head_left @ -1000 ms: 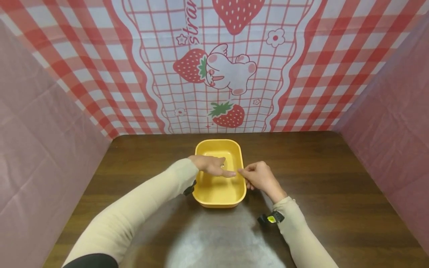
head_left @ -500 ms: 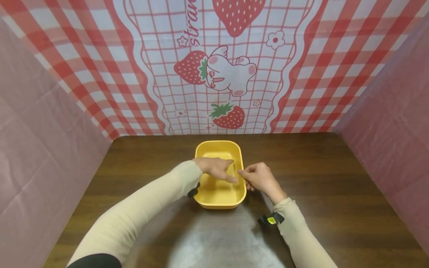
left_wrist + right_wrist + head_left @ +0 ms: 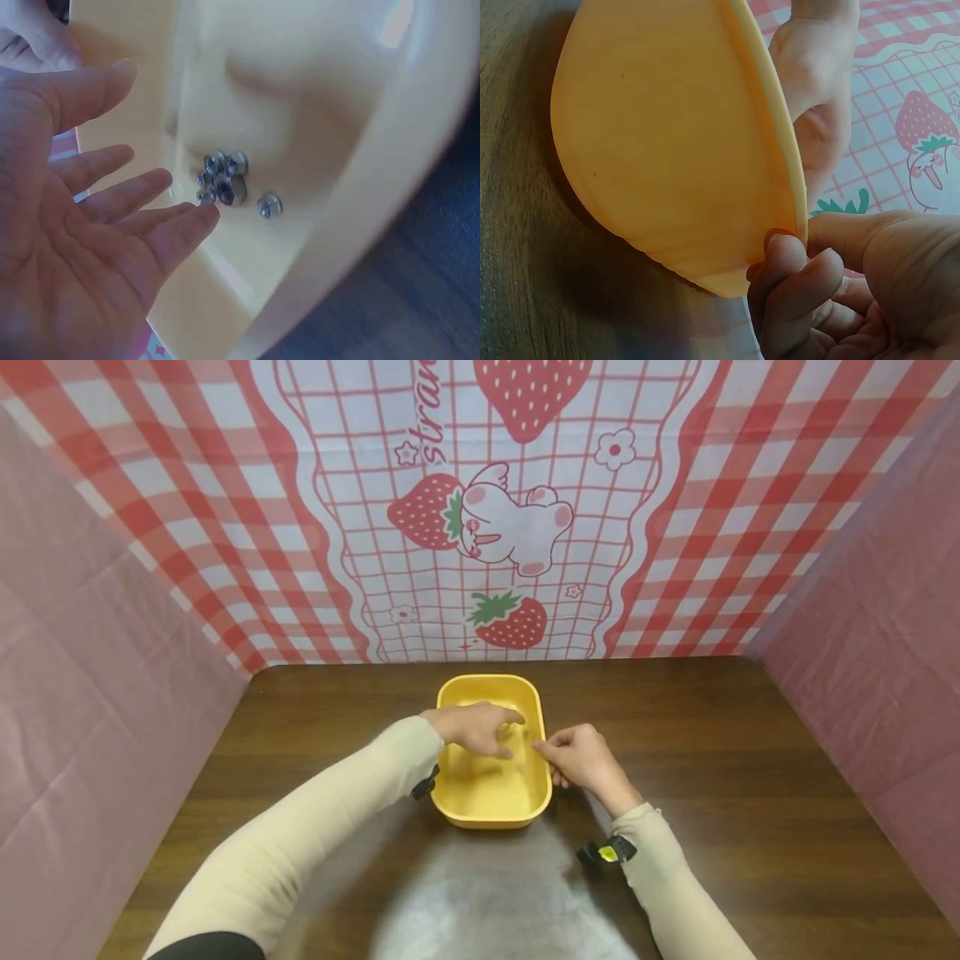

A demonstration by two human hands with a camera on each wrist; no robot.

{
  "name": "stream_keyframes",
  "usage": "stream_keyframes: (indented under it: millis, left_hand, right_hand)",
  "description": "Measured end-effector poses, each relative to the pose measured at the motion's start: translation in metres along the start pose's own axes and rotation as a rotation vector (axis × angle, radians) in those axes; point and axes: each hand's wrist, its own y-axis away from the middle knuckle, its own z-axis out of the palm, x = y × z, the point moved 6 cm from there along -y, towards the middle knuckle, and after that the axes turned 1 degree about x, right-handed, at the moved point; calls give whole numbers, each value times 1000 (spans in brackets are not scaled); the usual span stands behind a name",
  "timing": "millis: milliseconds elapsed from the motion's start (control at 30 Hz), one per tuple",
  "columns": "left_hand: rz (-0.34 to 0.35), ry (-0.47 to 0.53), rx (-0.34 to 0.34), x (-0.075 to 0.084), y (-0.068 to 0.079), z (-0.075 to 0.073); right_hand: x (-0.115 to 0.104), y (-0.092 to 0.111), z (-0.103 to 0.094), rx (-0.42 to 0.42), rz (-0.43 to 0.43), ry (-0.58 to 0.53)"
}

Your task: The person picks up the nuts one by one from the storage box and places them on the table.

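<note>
I have the yellow tub (image 3: 495, 797) standing on the brown tabletop (image 3: 675, 718), toward the far edge and about midway across. My right hand (image 3: 588, 760) pinches its right-hand rim, thumb on the inner face and curled fingers against the outside wall, as the right wrist camera shows me. My left hand (image 3: 476, 728) reaches in over the left rim and hangs above the floor of the tub, fingers loosely extended and spread, thumb apart, nothing in its grasp. Through the left wrist camera I can see a bunch of small metal nuts (image 3: 230, 190) lying close together on the tub's floor, with a single nut (image 3: 270, 205) just apart from them. The fingertips are right by the bunch; I can't tell from here whether they touch it. A dark strap (image 3: 621, 847) circles my right wrist over the pale sleeve. Behind the tabletop I see a red-and-white checked cloth (image 3: 697, 527) printed with strawberries, and a pink curtain (image 3: 885, 652) along the right.
</note>
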Motion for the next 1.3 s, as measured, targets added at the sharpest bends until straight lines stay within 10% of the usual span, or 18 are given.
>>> stream_keyframes:
  millis: [833, 1300]
  left_hand:
    - [-193, -143, -85, -31, 2, -4]
    - [-219, -228, 15, -27, 11, -5]
  right_hand:
    - [0, 1, 1, 9, 5, 2]
    - [-1, 0, 1, 16, 4, -2]
